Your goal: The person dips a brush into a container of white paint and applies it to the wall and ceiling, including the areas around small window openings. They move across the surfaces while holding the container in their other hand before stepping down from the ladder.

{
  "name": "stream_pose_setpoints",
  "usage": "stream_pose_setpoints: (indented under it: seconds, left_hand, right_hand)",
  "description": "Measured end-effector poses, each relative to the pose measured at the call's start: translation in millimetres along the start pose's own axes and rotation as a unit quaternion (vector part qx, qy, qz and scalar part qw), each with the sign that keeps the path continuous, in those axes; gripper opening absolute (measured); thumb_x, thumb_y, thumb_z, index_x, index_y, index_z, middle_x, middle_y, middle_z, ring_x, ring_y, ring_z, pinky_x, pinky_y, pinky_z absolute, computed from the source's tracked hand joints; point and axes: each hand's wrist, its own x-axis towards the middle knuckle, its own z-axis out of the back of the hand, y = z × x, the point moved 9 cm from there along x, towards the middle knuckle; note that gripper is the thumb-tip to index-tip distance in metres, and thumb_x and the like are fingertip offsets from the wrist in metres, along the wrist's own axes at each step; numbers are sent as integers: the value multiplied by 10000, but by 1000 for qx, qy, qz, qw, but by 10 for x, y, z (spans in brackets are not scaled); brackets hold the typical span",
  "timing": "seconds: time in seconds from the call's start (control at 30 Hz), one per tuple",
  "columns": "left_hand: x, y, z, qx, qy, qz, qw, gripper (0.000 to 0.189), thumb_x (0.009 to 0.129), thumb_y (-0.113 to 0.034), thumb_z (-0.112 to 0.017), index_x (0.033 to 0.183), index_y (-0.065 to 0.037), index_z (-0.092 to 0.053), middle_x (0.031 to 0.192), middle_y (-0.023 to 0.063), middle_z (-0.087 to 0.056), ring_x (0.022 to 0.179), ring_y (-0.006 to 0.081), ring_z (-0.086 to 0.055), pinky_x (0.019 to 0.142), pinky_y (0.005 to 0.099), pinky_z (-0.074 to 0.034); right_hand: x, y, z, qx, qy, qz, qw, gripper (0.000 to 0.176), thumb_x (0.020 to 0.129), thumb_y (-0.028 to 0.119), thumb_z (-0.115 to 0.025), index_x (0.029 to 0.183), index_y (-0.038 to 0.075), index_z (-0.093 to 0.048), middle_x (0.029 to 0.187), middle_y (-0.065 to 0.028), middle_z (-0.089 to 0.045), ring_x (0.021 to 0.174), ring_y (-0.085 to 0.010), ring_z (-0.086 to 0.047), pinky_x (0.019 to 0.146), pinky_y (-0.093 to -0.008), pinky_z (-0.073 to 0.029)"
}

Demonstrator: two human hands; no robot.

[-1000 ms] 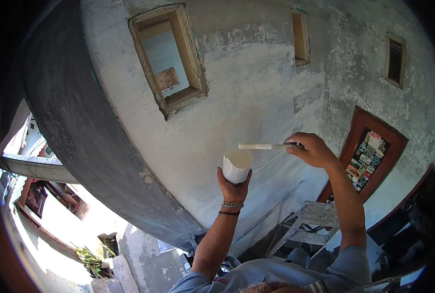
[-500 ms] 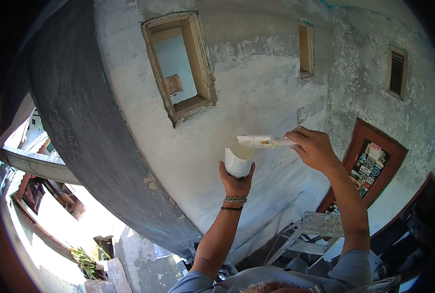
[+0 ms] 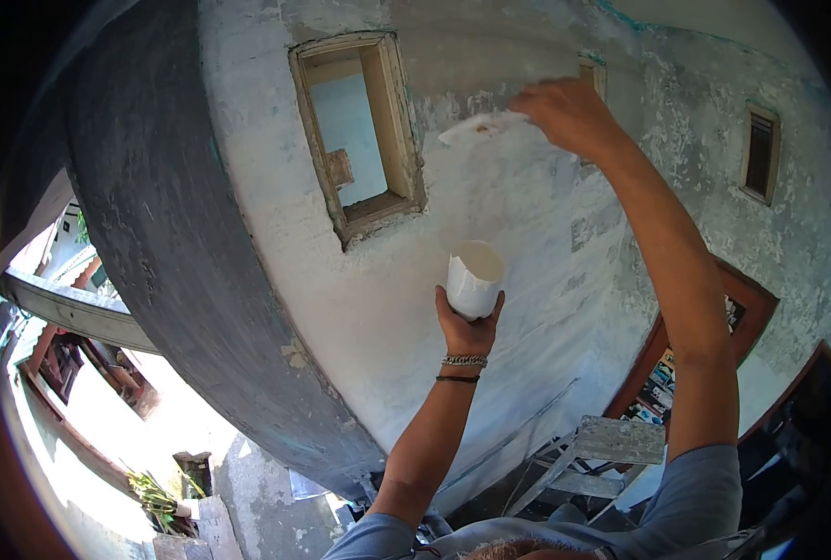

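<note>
My left hand (image 3: 468, 322) holds a white container (image 3: 474, 280) from below, its cut, uneven rim facing up. A bracelet and a dark band circle that wrist. Higher up and to the right, my right hand (image 3: 561, 112) grips the handle end of a white-coated brush (image 3: 486, 128), somewhat blurred. The brush points left, against or close to the patchy white wall (image 3: 341, 299), right of the framed window opening (image 3: 364, 131); whether it touches cannot be told.
A paint-spattered stepladder (image 3: 619, 439) stands below my right arm. Behind that arm is a brown-framed door (image 3: 751, 303) with stickers. A dark curved wall (image 3: 173, 233) runs down the left, with plants (image 3: 159, 495) at the lower left.
My right hand and the brush have moved up, away from the container to the upper wall. My left hand and the container sit slightly higher and further right in view.
</note>
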Motion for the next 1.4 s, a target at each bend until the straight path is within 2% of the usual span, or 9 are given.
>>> stream_pose_setpoints:
  seconds: [0.07,0.27,0.37,0.57,0.67,0.97,1.07,1.2,1.4]
  left_hand:
    - [-50,49,62,6,6,7,1000,582,945,-570,-411,1361,-164,-434,1341,73,-480,1215,288,-493,1024,500,-435]
    - [-448,44,536,16,-3,25,1000,573,941,-592,-379,1332,-185,-480,1285,49,-545,1196,279,-514,993,501,-434]
    - [-757,-9,791,39,-20,31,999,570,941,-597,-365,1337,-205,-481,1317,35,-535,1214,274,-508,1006,516,-405]
    - [-1285,-118,1250,60,-59,42,996,585,934,-613,-357,1352,-221,-476,1351,17,-524,1251,265,-485,1039,534,-343]
    - [-1490,-153,1379,65,-79,43,994,586,930,-615,-362,1343,-218,-488,1337,17,-536,1244,263,-491,1031,534,-350]
    - [-1854,-330,1690,47,-120,27,991,594,925,-628,-364,1317,-206,-512,1300,25,-563,1203,269,-518,994,523,-370]
    - [-1981,-364,1816,49,-123,23,991,598,922,-628,-365,1318,-204,-511,1308,31,-557,1212,276,-510,999,522,-361]
    - [-2152,-355,1964,44,-144,42,988,603,920,-627,-364,1321,-201,-509,1313,35,-554,1224,280,-502,1017,522,-345]
    - [-2200,-314,2032,49,-147,55,986,611,917,-627,-359,1330,-201,-504,1329,37,-545,1238,277,-492,1034,525,-327]
  right_hand:
    - [386,-139,-53,-102,97,-8,990,272,785,31,-660,1031,137,-706,967,-36,-693,919,-260,-655,785,-411,-518]
    - [781,-427,521,-94,-25,-37,995,295,761,41,-691,1036,146,-719,969,-41,-704,935,-253,-646,805,-407,-505]
    - [879,-532,688,-64,41,-68,995,99,745,202,-680,823,147,-708,845,-89,-706,886,-295,-675,824,-495,-460]
    - [999,-135,316,-116,141,63,981,284,750,102,-723,1034,116,-729,993,-89,-704,985,-276,-642,826,-403,-496]
    - [1314,-155,375,-156,17,72,985,69,733,191,-680,786,154,-703,794,-98,-687,831,-308,-669,792,-485,-468]
    - [1522,-519,857,-201,-18,-6,979,112,730,169,-667,816,126,-724,803,-115,-700,820,-335,-672,731,-445,-492]
    - [1096,-466,654,-67,172,-145,972,316,732,207,-745,1018,74,-729,967,-113,-707,974,-275,-646,842,-387,-494]
    - [467,-363,-17,19,408,-176,896,363,751,299,-737,1017,53,-723,877,-106,-719,878,-279,-673,797,-386,-508]
    - [802,-226,-393,-13,370,-102,923,265,817,302,-674,884,52,-732,796,-80,-715,733,-251,-672,682,-392,-515]
